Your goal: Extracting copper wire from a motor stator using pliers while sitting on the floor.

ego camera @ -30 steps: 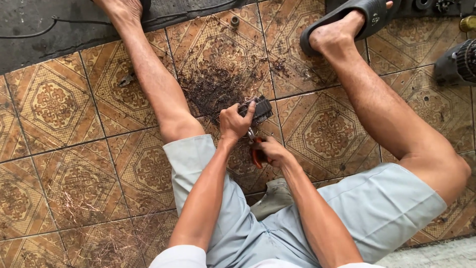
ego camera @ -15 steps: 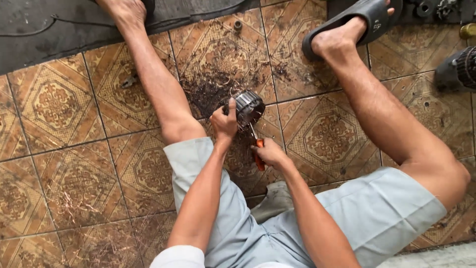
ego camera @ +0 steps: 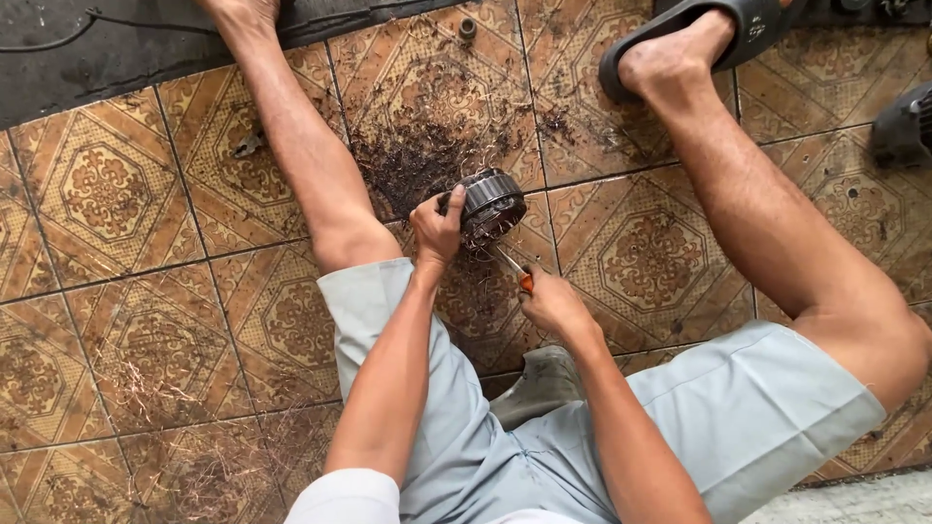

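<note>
My left hand (ego camera: 437, 225) is closed around a round, dark metal core (ego camera: 490, 202), a ribbed ring like the wound core of a small motor. I hold it propped on the tiled floor (ego camera: 107, 204) between my spread legs, tipped so its open face turns partly up toward me. My fingers wrap its near-left rim, thumb across the top edge.

My right hand (ego camera: 553, 303) is closed on the orange handle of a screwdriver (ego camera: 512, 270). Its thin shaft runs from my fist up and to the left and meets the core at its lower right edge, so the tool's long axis points straight from my right hand into the core. The tip seems to touch or enter the ring there, but I cannot tell how deep it sits.

Taking the core as the mark: my left hand is on it, at its left side; my right hand is just below and to the right, near but not touching it, joined only by the shaft. The left hand is clearly the nearer one.

Just beyond the core lies a dark heap of fine wire scraps (ego camera: 413, 165), spread over the tiles. Farther off beyond it and to the right, my foot rests in a dark sandal (ego camera: 723, 24). A small metal piece (ego camera: 248, 146) lies well off to the left, past my leg.
</note>
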